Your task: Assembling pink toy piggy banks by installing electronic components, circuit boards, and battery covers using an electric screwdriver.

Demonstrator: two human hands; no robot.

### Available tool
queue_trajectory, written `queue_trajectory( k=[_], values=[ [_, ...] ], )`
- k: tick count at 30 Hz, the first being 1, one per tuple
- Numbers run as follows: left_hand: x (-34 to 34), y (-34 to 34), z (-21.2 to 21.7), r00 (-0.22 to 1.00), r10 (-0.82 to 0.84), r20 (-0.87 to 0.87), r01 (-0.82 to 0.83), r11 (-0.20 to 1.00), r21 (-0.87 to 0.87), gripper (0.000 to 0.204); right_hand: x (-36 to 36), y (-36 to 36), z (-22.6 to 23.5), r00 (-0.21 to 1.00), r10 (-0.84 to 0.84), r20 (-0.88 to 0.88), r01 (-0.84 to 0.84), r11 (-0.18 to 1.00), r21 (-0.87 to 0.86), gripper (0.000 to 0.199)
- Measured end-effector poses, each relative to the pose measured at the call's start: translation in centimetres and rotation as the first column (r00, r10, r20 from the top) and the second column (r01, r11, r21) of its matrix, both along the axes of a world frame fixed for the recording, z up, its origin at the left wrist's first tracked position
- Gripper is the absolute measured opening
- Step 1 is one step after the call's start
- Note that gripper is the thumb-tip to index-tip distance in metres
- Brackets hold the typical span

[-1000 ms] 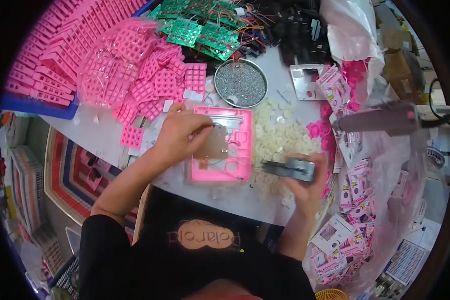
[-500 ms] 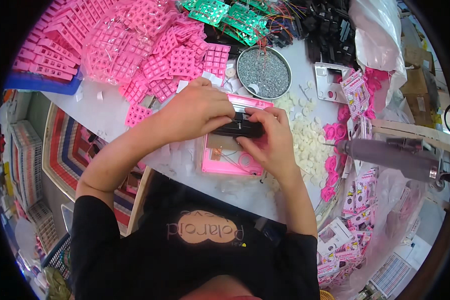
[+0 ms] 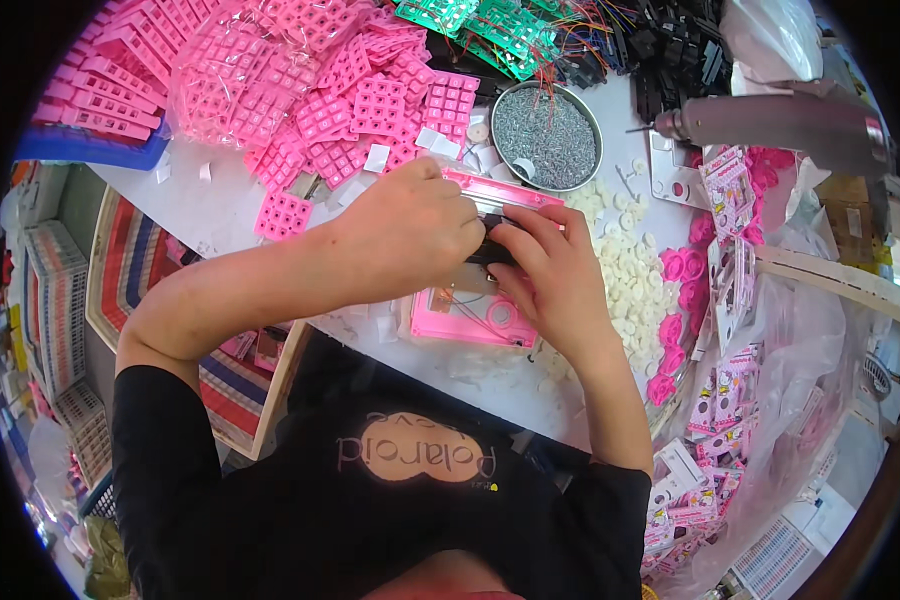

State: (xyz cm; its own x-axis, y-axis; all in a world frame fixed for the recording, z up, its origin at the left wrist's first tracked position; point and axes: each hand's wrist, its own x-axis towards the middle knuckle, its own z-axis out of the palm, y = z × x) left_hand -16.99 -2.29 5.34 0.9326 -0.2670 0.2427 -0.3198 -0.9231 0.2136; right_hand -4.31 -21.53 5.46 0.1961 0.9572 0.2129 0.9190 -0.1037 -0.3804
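A pink plastic case (image 3: 470, 318) lies open on the white table, thin wires and a small board showing inside it. My left hand (image 3: 410, 235) and my right hand (image 3: 550, 275) meet right above it. Both pinch a small black part (image 3: 490, 252) between their fingertips, most of it hidden by the fingers. The case's far pink edge (image 3: 500, 190) shows behind my left hand.
Pink keypad pieces (image 3: 300, 90) are heaped at the back left. A round metal dish of tiny screws (image 3: 548, 135) stands behind the case, green circuit boards (image 3: 480, 25) beyond it. White round buttons (image 3: 630, 270) and pink rings (image 3: 675, 325) lie at the right. A grey power screwdriver (image 3: 770, 120) hangs at the upper right.
A second ago my hands were apart, the left on the case and the right holding a dark part beside it. They have come together over the case and stayed so.
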Motion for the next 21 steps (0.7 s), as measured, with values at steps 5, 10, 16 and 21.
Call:
queue_trajectory(
  k=[5,10,16,21],
  values=[
    [-0.1,-0.3,-0.1,0.956,0.182,-0.228,-0.255,0.902,-0.347,0.016,-1.1,-0.1,0.5,0.995,-0.037,0.097,0.037,0.999,0.009,0.038],
    [2.0,0.1,-0.7,0.913,0.179,-0.366,-0.342,0.825,-0.450,0.018,-1.9,0.3,0.8,0.983,-0.067,0.172,0.057,0.996,0.062,0.033],
    [2.5,0.3,-0.7,0.939,0.123,-0.321,-0.256,0.873,-0.415,0.018,-2.8,0.1,1.1,0.967,-0.090,0.240,0.089,0.996,0.012,0.035],
    [2.6,0.7,-1.4,0.962,0.079,-0.261,-0.185,0.892,-0.412,0.018,-2.8,0.2,1.1,0.966,-0.080,0.246,0.090,0.995,-0.031,0.039]
  ],
)
